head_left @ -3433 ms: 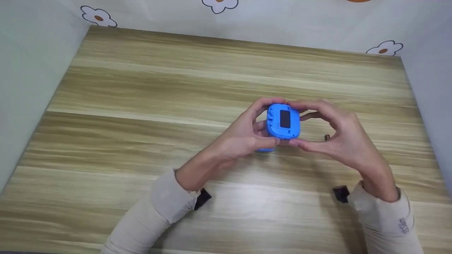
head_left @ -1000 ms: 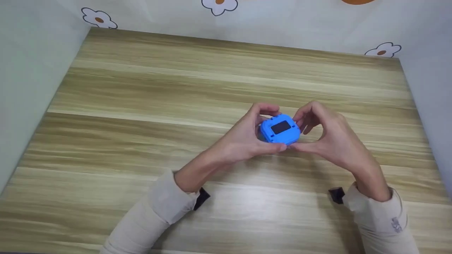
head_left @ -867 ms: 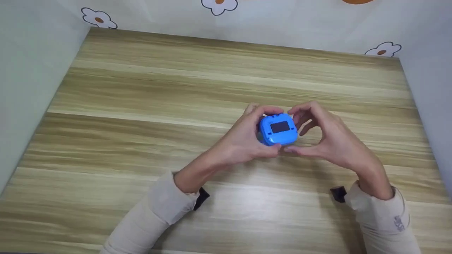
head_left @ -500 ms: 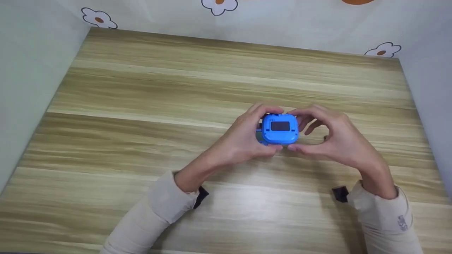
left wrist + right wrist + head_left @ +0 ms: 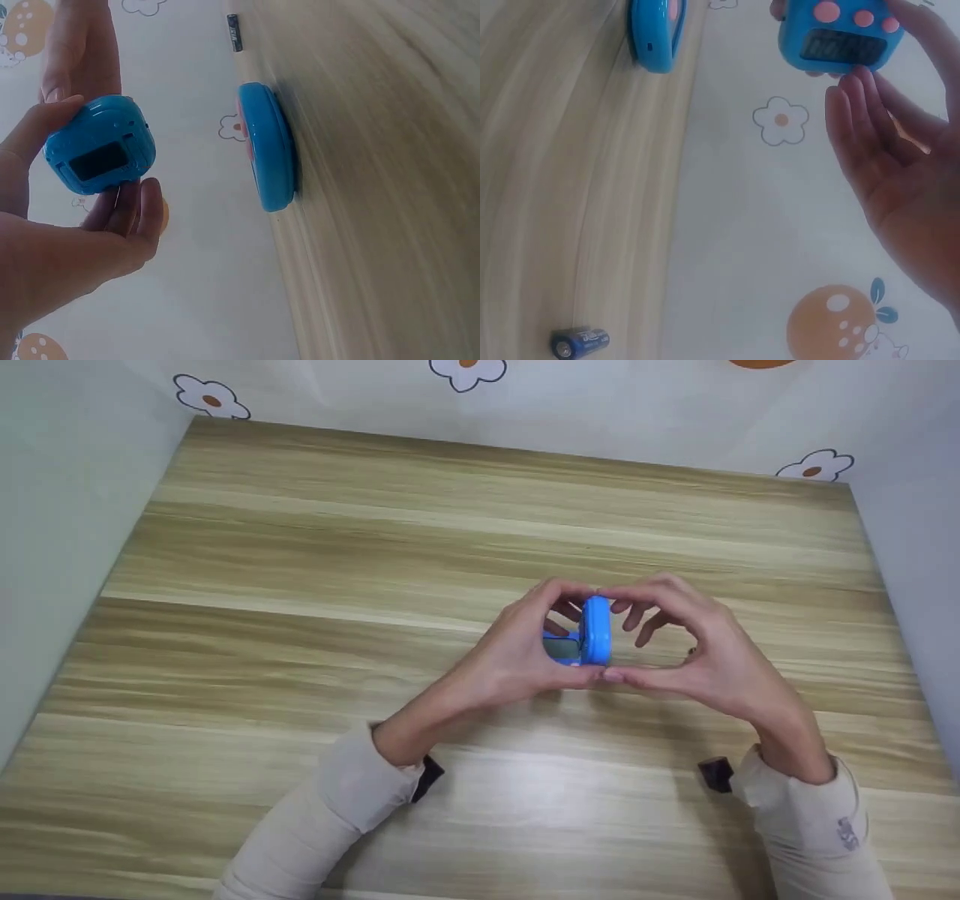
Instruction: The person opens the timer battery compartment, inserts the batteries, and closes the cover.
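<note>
Between both hands is a blue kitchen timer, held above the table and edge-on in the head view. Its back carries a black rectangle in the left wrist view; its front, seen from the right wrist, has a display and pink buttons. My left hand grips it with the thumb on the near edge and curled fingers on the far edge. The thumb and index finger of my right hand pinch those same edges, the other fingers loose. A second blue timer lies on the table, partly hidden behind my left hand in the head view.
A small battery lies on the wooden table, mostly hidden behind my right hand in the head view. White walls with flower prints border the table at the back and sides.
The held timer has been tilted and turned, from its back facing up to standing edge-on. The second timer's display now shows in the gap of my left hand.
</note>
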`<action>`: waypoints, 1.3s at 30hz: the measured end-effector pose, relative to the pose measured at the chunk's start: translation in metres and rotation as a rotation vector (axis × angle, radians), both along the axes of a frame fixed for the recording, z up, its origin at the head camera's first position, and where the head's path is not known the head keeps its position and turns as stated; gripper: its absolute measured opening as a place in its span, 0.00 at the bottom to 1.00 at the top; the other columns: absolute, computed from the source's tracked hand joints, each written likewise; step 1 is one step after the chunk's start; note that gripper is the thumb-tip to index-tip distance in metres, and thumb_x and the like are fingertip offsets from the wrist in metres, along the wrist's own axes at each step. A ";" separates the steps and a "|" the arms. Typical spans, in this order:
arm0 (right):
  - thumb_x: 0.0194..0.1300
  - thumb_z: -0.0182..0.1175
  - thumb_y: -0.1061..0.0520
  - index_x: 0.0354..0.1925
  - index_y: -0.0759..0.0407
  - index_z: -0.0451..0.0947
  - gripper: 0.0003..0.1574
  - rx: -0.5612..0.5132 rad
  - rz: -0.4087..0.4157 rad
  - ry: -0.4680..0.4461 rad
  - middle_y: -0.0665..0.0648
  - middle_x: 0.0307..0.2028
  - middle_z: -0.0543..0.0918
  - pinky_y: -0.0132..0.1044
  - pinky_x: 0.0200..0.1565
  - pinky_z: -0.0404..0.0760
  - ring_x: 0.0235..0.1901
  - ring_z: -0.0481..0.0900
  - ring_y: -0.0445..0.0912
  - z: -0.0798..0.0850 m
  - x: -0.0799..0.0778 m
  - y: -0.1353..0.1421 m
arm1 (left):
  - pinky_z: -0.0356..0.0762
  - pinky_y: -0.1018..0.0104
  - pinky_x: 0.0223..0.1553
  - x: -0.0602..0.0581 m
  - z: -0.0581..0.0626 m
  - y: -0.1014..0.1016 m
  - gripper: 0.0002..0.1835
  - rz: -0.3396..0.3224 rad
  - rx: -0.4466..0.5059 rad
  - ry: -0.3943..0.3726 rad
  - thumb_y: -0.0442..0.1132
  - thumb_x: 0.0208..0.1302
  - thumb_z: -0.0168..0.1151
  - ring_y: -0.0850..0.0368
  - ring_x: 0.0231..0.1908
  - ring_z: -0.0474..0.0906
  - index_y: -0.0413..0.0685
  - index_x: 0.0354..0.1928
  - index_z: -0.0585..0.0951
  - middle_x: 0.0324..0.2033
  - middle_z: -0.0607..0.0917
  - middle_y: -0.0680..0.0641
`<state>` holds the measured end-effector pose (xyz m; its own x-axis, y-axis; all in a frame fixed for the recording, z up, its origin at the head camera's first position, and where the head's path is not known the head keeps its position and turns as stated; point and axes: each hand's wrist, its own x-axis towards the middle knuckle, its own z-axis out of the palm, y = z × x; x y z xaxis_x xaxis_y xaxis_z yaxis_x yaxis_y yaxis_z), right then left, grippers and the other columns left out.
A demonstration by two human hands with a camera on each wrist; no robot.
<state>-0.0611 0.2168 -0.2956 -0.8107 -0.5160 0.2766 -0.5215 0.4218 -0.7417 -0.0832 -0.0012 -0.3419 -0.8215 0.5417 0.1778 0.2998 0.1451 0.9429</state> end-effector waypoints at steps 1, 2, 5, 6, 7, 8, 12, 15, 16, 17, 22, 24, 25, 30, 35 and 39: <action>0.44 0.78 0.69 0.60 0.65 0.74 0.43 0.001 -0.003 -0.007 0.57 0.52 0.78 0.36 0.43 0.79 0.42 0.77 0.48 0.001 0.000 -0.001 | 0.74 0.67 0.53 -0.001 0.000 0.000 0.40 -0.009 0.052 -0.015 0.40 0.49 0.79 0.57 0.50 0.74 0.45 0.63 0.68 0.51 0.75 0.49; 0.44 0.78 0.68 0.60 0.65 0.73 0.44 0.009 -0.009 -0.014 0.58 0.53 0.77 0.36 0.44 0.79 0.43 0.76 0.49 0.002 0.001 -0.002 | 0.75 0.67 0.53 -0.002 -0.001 -0.001 0.40 -0.018 0.102 -0.026 0.39 0.49 0.79 0.57 0.50 0.74 0.45 0.63 0.68 0.52 0.75 0.49; 0.45 0.78 0.66 0.60 0.67 0.71 0.44 0.039 -0.021 -0.019 0.56 0.55 0.77 0.38 0.45 0.79 0.44 0.77 0.49 0.003 0.000 -0.002 | 0.74 0.63 0.56 -0.002 0.000 -0.001 0.37 -0.044 0.242 -0.068 0.34 0.50 0.77 0.56 0.52 0.74 0.44 0.61 0.68 0.54 0.74 0.47; 0.45 0.78 0.65 0.59 0.67 0.71 0.43 0.046 -0.023 -0.015 0.55 0.54 0.78 0.38 0.45 0.79 0.45 0.77 0.49 0.002 0.000 -0.002 | 0.74 0.62 0.56 -0.002 0.000 -0.001 0.36 -0.053 0.273 -0.085 0.33 0.51 0.76 0.56 0.53 0.74 0.43 0.60 0.68 0.54 0.74 0.46; 0.45 0.78 0.66 0.58 0.67 0.71 0.42 0.050 -0.022 -0.007 0.56 0.54 0.78 0.38 0.44 0.80 0.46 0.78 0.49 0.002 -0.001 -0.002 | 0.74 0.61 0.56 -0.002 0.000 -0.002 0.35 -0.061 0.294 -0.100 0.32 0.51 0.76 0.56 0.54 0.74 0.43 0.60 0.67 0.55 0.73 0.46; 0.45 0.78 0.66 0.57 0.68 0.72 0.41 0.053 -0.024 0.000 0.55 0.54 0.79 0.38 0.44 0.80 0.46 0.78 0.48 0.002 -0.001 -0.001 | 0.75 0.61 0.56 -0.002 0.001 -0.001 0.35 -0.067 0.308 -0.115 0.32 0.52 0.75 0.56 0.54 0.76 0.42 0.59 0.67 0.55 0.74 0.45; 0.43 0.79 0.66 0.56 0.66 0.74 0.41 0.055 -0.047 0.024 0.53 0.52 0.80 0.34 0.43 0.80 0.47 0.77 0.46 0.002 -0.002 0.002 | 0.74 0.65 0.56 -0.001 0.003 -0.002 0.36 -0.058 0.243 -0.123 0.32 0.51 0.76 0.57 0.54 0.76 0.43 0.61 0.68 0.57 0.74 0.47; 0.42 0.80 0.65 0.57 0.64 0.74 0.42 0.065 -0.058 0.038 0.53 0.52 0.80 0.32 0.43 0.79 0.46 0.77 0.45 0.001 -0.003 0.003 | 0.73 0.68 0.56 -0.001 0.003 -0.001 0.38 -0.042 0.178 -0.093 0.33 0.50 0.77 0.58 0.56 0.74 0.42 0.63 0.69 0.60 0.74 0.48; 0.42 0.80 0.65 0.57 0.64 0.75 0.42 0.069 -0.058 0.043 0.53 0.51 0.80 0.32 0.42 0.79 0.46 0.77 0.45 0.000 -0.003 0.003 | 0.73 0.68 0.56 -0.001 0.003 -0.001 0.38 -0.039 0.166 -0.088 0.32 0.50 0.77 0.58 0.56 0.74 0.41 0.63 0.69 0.60 0.74 0.48; 0.42 0.80 0.64 0.57 0.64 0.75 0.42 0.072 -0.059 0.044 0.53 0.52 0.80 0.32 0.42 0.79 0.45 0.77 0.45 -0.001 -0.003 0.004 | 0.73 0.68 0.56 -0.001 0.002 -0.001 0.38 -0.038 0.154 -0.081 0.33 0.50 0.77 0.59 0.56 0.74 0.41 0.63 0.69 0.60 0.74 0.48; 0.42 0.81 0.63 0.57 0.62 0.75 0.43 0.095 -0.064 0.052 0.52 0.52 0.80 0.31 0.42 0.79 0.41 0.78 0.45 -0.012 -0.008 0.009 | 0.73 0.68 0.56 -0.001 0.002 -0.001 0.37 -0.039 0.120 -0.062 0.32 0.51 0.77 0.60 0.55 0.74 0.42 0.63 0.70 0.59 0.74 0.49; 0.42 0.81 0.61 0.58 0.59 0.75 0.44 0.103 -0.069 0.057 0.50 0.52 0.80 0.31 0.41 0.79 0.40 0.78 0.44 -0.018 -0.010 0.012 | 0.73 0.69 0.56 -0.001 0.003 -0.002 0.37 -0.033 0.068 -0.042 0.32 0.51 0.76 0.60 0.56 0.73 0.42 0.63 0.69 0.58 0.74 0.49; 0.41 0.82 0.59 0.58 0.58 0.75 0.44 0.105 -0.069 0.062 0.50 0.52 0.80 0.31 0.41 0.79 0.40 0.78 0.43 -0.022 -0.011 0.012 | 0.73 0.68 0.56 -0.001 0.003 -0.003 0.37 -0.024 0.028 -0.020 0.33 0.51 0.77 0.59 0.55 0.73 0.43 0.63 0.70 0.58 0.73 0.50; 0.45 0.80 0.54 0.60 0.52 0.74 0.44 0.109 -0.052 0.072 0.47 0.51 0.78 0.32 0.39 0.80 0.41 0.77 0.43 -0.038 -0.016 0.001 | 0.67 0.67 0.57 0.000 0.008 -0.015 0.38 0.045 -0.265 0.127 0.40 0.49 0.78 0.58 0.54 0.68 0.45 0.62 0.71 0.53 0.72 0.51; 0.51 0.77 0.49 0.62 0.52 0.73 0.41 0.104 -0.024 0.036 0.45 0.54 0.77 0.39 0.38 0.81 0.43 0.77 0.46 -0.054 -0.018 -0.021 | 0.64 0.65 0.56 -0.001 0.008 -0.035 0.36 0.088 -0.425 0.180 0.42 0.45 0.81 0.56 0.54 0.64 0.47 0.58 0.75 0.51 0.72 0.52; 0.52 0.76 0.46 0.62 0.52 0.74 0.41 0.134 -0.024 0.028 0.45 0.54 0.78 0.41 0.40 0.80 0.43 0.78 0.45 -0.059 -0.021 -0.041 | 0.64 0.62 0.58 -0.005 0.004 -0.055 0.35 0.089 -0.467 0.183 0.38 0.45 0.80 0.54 0.55 0.64 0.45 0.58 0.76 0.52 0.73 0.50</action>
